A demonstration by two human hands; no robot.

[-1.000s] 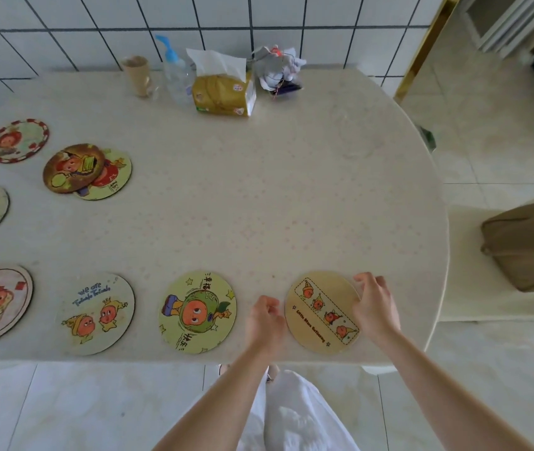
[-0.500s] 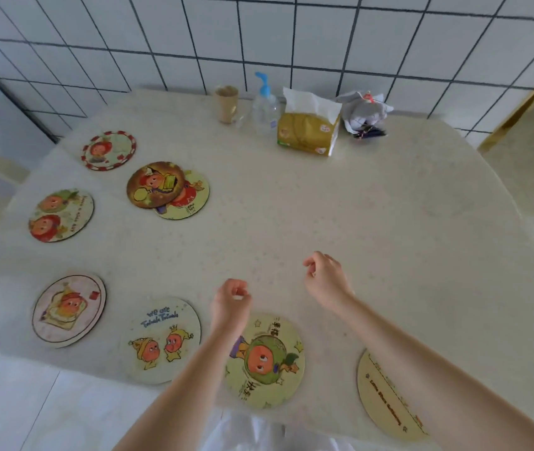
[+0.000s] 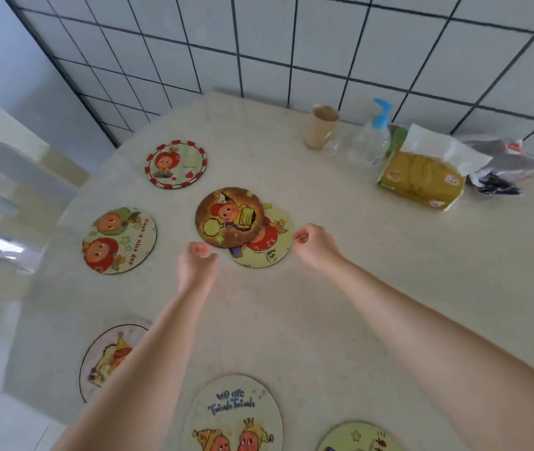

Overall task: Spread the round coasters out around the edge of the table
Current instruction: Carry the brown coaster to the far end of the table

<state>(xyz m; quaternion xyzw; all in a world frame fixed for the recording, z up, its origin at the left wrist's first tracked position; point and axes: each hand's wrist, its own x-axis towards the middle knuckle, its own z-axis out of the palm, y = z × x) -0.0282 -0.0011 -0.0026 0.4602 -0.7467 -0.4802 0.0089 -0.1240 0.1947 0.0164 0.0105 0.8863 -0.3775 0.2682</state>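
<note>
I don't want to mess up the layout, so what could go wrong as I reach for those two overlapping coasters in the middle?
The brown coaster lies on top of the green coaster, so pulling the lower one could drag the upper one along. Your left hand and right hand flank the stack; sliding it left might bump the "have a nice day" coaster. Carrying one toward the far edge risks nudging the cup or pump bottle.

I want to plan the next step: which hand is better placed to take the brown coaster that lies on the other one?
Probably the left hand: it is right at the brown coaster's near edge. The right hand is beside the yellow-green coaster underneath.
</note>
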